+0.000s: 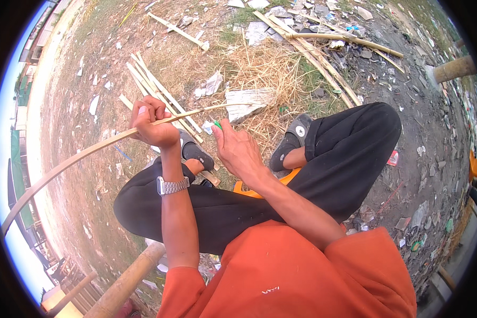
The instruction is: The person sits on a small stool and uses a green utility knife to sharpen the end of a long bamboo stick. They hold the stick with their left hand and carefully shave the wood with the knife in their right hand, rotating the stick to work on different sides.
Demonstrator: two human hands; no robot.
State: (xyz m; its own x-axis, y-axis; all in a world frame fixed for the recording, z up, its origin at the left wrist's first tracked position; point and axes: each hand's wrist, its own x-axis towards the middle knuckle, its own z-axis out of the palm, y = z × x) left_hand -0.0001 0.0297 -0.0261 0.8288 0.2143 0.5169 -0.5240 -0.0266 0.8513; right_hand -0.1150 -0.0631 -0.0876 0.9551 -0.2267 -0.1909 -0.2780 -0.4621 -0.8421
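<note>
A long, thin bamboo strip point(90, 150) bows across the left side of the view, its slim end reaching past my feet toward a pale flat slab point(244, 104). My left hand point(155, 123), with a metal watch on the wrist, is closed around this strip. To the right and just below the strip, my right hand point(238, 149) is closed, thumb uppermost. By its thumb a small green piece point(217, 124) shows; the rest of what it holds is hidden by the fingers. A gap separates the two hands.
Several split bamboo strips point(161, 90) lie beyond my left hand. Longer bamboo pieces point(323, 66) rest at the far right near dry straw point(265, 66). Thick bamboo poles point(132, 275) stand at lower left and right. My bent legs flank an orange object point(249, 192). Litter dots the ground.
</note>
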